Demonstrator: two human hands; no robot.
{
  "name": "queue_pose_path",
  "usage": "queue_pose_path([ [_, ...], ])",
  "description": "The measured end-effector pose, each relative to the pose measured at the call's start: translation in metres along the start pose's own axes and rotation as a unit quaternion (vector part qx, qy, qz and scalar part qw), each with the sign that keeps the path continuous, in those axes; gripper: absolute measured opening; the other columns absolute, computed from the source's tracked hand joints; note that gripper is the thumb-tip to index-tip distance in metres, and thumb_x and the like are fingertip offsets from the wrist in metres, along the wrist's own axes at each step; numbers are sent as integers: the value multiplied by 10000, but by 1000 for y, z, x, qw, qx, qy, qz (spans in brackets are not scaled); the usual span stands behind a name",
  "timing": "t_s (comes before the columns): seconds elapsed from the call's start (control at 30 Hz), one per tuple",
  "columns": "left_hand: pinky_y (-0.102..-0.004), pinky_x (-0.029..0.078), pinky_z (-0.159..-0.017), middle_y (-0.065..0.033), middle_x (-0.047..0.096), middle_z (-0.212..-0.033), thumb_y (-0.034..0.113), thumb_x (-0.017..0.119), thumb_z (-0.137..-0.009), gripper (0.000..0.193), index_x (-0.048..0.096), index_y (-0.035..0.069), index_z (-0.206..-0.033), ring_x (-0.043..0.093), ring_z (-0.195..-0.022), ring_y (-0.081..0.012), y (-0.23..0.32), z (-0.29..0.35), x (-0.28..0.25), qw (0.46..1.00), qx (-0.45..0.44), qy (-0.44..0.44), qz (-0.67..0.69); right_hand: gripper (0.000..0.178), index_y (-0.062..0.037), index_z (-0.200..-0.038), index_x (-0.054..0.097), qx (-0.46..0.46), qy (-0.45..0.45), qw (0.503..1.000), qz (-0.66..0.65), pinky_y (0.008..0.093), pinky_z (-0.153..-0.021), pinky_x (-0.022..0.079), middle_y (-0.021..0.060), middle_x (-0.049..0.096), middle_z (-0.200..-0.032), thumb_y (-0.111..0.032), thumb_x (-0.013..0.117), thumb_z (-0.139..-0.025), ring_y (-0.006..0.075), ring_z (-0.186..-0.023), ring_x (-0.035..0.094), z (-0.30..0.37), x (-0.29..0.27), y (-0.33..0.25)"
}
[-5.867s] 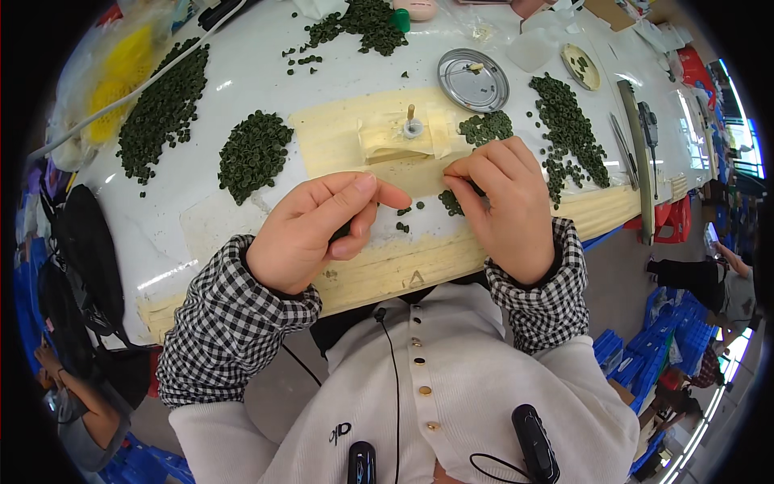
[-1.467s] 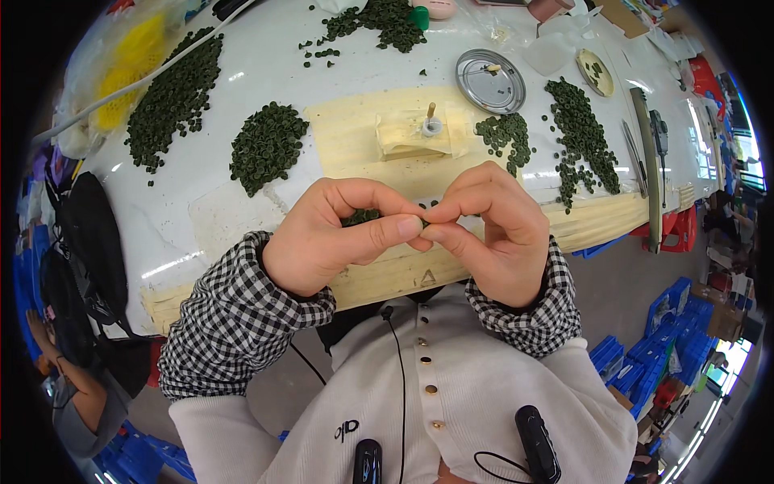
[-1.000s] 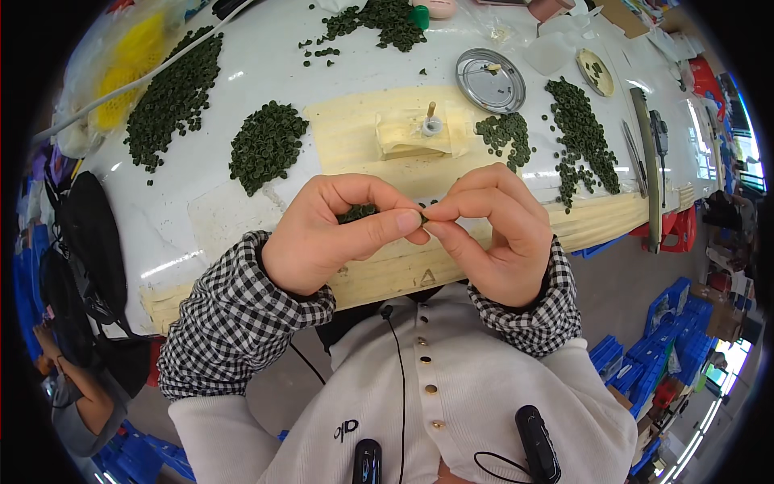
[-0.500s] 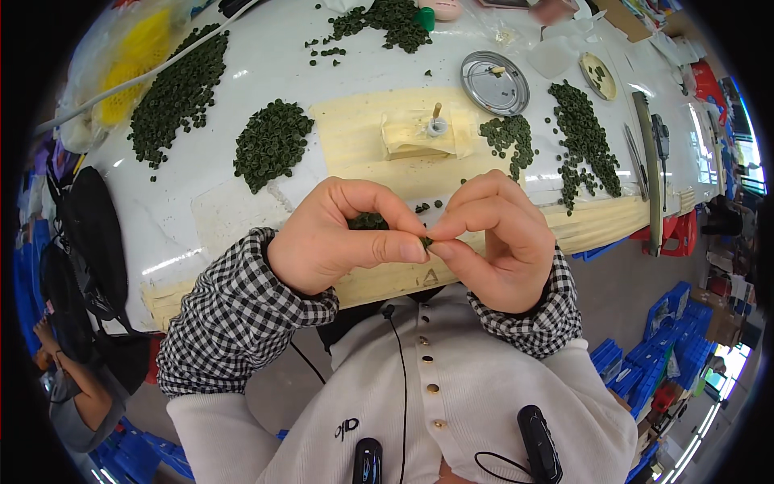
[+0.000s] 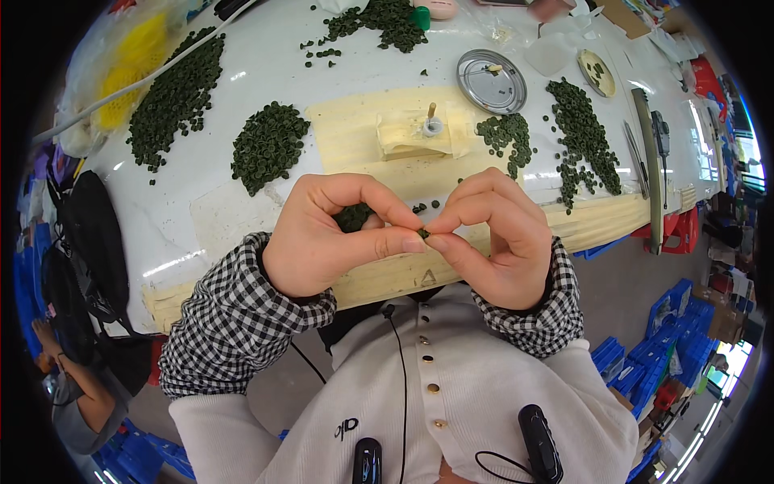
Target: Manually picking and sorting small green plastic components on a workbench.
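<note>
Between my fingertips is a small dark green round piece [image 5: 423, 233]. My left hand [image 5: 330, 230] pinches it with thumb and forefinger from the left. From the right, my right hand [image 5: 496, 238] grips it the same way, so the two hands meet over the table's near edge. Behind my left fingers a small heap of like green pieces [image 5: 353, 216] partly shows. A few loose pieces [image 5: 435, 204] lie just beyond my fingertips. Farther back stands a tape-covered block [image 5: 415, 141] with a small white cup [image 5: 434, 126] and a thin stick in it.
Piles of green pieces lie at left [image 5: 270, 145], far left [image 5: 177, 101], far middle [image 5: 395, 24] and right [image 5: 584, 133]. A round metal lid [image 5: 492, 81] and a cream dish [image 5: 597, 73] sit back right. Tweezers [image 5: 635, 157] lie near the right edge. Another person's arm [image 5: 85, 387] shows at lower left.
The pinched piece has turned a little between my fingertips, and my left fingers have shifted slightly. Both hands keep their grip, and the view has moved slightly.
</note>
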State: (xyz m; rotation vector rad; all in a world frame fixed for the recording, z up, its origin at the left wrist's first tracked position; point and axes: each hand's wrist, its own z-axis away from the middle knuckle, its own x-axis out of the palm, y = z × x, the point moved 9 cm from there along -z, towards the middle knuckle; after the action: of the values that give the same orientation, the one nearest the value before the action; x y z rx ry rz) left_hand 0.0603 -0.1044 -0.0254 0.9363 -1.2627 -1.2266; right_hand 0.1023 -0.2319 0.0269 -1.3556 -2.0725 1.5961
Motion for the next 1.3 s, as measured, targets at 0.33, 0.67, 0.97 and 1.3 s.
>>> queue_pose_path([
  [0.33,-221,488,-759,-62,694,-854,92,697,-842,132,683,-20,-911,617,-798,-89,-8,-1,2,999,-42,12,22,211,-10,-879,661,-42,48,993,97,270,-593,490,89,575,-829,69,729,-696,186,-680,593,2,-2,-9],
  [0.67,-204,453,-692,-39,675,-828,56,652,-856,101,660,-36,-898,569,-753,-57,-4,-1,3,999,-27,9,-18,131,18,-944,653,84,32,993,-78,245,-661,518,99,614,-883,32,636,-815,152,-744,637,5,3,19],
  [0.97,-177,387,-585,14,632,-768,54,659,-848,108,666,-43,-893,467,-659,-14,-7,0,2,999,-18,24,-11,101,40,-949,637,165,18,970,-177,239,-702,529,95,619,-913,11,594,-862,146,-818,660,10,11,31],
  [1.3,-169,377,-574,21,631,-767,53,670,-836,105,667,-39,-887,455,-641,-6,-8,2,2,999,-40,31,-6,107,41,-954,637,184,4,963,-196,239,-717,529,86,629,-917,4,601,-860,144,-840,665,12,13,34],
])
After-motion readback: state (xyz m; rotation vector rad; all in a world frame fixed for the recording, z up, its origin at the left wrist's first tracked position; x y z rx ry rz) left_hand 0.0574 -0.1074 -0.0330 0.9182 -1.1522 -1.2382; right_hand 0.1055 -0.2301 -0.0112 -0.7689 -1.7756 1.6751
